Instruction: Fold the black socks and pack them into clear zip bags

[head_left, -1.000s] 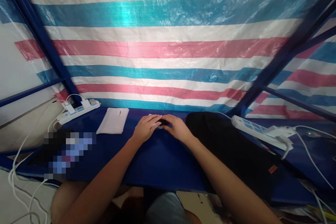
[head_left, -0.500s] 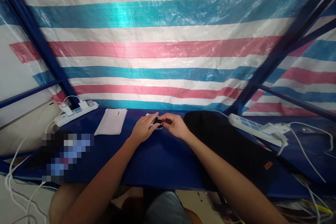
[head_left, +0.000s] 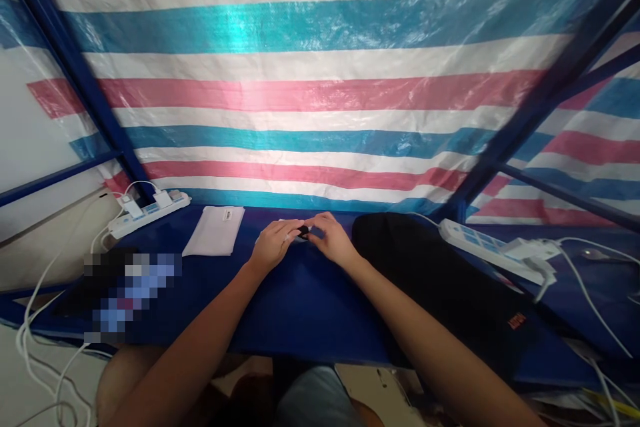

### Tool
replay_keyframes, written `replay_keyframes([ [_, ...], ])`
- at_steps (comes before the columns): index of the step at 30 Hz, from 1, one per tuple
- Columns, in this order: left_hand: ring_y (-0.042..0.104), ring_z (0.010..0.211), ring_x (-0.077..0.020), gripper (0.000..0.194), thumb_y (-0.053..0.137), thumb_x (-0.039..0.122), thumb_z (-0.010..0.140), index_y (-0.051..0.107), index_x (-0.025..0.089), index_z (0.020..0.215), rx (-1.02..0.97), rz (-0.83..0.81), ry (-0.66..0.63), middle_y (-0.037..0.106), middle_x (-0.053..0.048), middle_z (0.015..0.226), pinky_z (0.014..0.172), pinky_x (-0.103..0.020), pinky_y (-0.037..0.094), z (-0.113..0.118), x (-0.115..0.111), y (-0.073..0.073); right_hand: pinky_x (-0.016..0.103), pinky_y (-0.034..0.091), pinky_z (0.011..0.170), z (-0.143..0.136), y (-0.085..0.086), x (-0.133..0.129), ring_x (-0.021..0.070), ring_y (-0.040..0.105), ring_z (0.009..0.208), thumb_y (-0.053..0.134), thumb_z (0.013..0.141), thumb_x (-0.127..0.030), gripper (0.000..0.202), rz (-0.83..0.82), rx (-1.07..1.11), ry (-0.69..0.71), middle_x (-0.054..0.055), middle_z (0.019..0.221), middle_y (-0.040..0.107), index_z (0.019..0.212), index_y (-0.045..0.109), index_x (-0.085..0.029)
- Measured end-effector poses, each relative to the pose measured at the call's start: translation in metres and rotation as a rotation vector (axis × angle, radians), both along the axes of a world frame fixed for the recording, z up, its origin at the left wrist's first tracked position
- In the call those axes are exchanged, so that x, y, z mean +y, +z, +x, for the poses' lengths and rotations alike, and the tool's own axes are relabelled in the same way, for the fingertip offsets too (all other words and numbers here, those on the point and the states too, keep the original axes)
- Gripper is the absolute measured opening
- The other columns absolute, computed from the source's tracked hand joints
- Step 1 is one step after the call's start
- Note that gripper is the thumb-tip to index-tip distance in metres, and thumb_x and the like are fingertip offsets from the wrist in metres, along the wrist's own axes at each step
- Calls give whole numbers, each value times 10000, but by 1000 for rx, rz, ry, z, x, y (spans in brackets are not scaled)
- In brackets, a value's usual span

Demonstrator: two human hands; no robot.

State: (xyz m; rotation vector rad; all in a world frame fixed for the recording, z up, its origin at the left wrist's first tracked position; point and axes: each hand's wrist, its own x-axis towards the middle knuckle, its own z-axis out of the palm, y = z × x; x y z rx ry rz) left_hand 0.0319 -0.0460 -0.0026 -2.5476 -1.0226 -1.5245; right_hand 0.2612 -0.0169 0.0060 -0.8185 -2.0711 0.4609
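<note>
Near the back middle of the blue table, my left hand [head_left: 273, 243] is bent over a small black object [head_left: 303, 232] with something white or clear around it. The fingers of that hand are closed on it and cover most of it. From the right, my right hand [head_left: 331, 237] curves its thumb and fingers round the object's other side, in a pinch. What the object is cannot be made out. Left of my hands lies a flat white pouch [head_left: 215, 232] with a small label.
A black bag [head_left: 425, 267] with orange lettering lies on the right of the blue table [head_left: 300, 307]. White power strips [head_left: 150, 213] with cables stand at the back left and right [head_left: 485, 247]. A blurred-out item lies at the left. Striped sheeting [head_left: 310, 93] hangs behind.
My left hand has turned further over the black object and hides more of it. My right thumb and fingers have shifted slightly. The view has moved a little.
</note>
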Motion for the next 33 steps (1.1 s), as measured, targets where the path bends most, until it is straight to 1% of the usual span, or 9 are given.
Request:
replay_keyframes([
  [3,719,1250,-205,347,465,303,1124,700,267,1377,-83,-16,-44,768,-51,1331,1092,-419,585,-1,-1,2,570,517,1119,1,-1,1,319,638,1244,750,935,-261,293,78,-9,-53,104,1298,704,1223,781,-307],
  [6,723,1240,-204,355,441,322,1129,712,266,1351,-139,-66,-73,770,-52,1320,1106,-419,582,-2,-3,5,512,563,1089,1,-4,1,307,633,1306,749,950,-335,291,-91,102,-21,103,1489,597,1239,782,-317],
  [10,720,1234,-213,420,360,361,1148,732,243,1304,-237,-129,-23,774,-65,1290,1110,-421,569,-5,-3,11,455,591,1035,0,4,-5,263,713,1172,693,1002,-442,393,-324,155,145,68,1368,716,1380,714,-336],
  [12,714,1230,-223,455,328,385,1154,734,231,1292,-292,-142,43,770,-76,1278,1104,-432,564,-8,-1,15,434,594,999,0,10,-8,253,720,1104,727,977,-480,444,-313,165,129,65,1310,745,1395,713,-331],
  [17,681,1232,-242,437,362,431,1148,656,230,1401,-325,-152,205,728,-103,1302,1103,-458,539,-15,5,18,366,601,876,-3,20,-14,233,694,1005,871,838,-491,454,-234,236,48,70,1172,748,1242,802,-296],
  [22,607,1305,-301,401,546,418,1089,610,239,1442,-171,-25,371,687,-131,1341,1157,-518,462,-16,-2,19,365,614,852,-5,22,-15,200,712,892,865,844,-444,342,-207,299,-16,81,1237,744,1143,832,-281],
  [25,634,1263,-298,315,587,364,1064,689,264,1345,41,22,280,706,-116,1296,1129,-501,484,-12,-10,21,361,624,824,-6,20,-14,187,714,839,857,845,-422,314,-187,297,-60,80,1239,745,1118,835,-268],
  [28,639,1294,-285,385,583,308,1054,637,271,1433,181,5,161,673,-115,1404,1109,-468,516,-7,-14,21,365,635,833,-7,16,-14,192,728,852,853,842,-393,322,-188,286,-93,75,1227,747,1137,830,-268],
  [33,625,1339,-317,501,584,206,1026,562,293,1519,298,2,232,636,-98,1520,1103,-525,504,-6,-8,18,386,636,953,-6,14,-12,203,760,951,812,847,-288,350,-209,261,-26,67,1273,744,1196,820,-281],
])
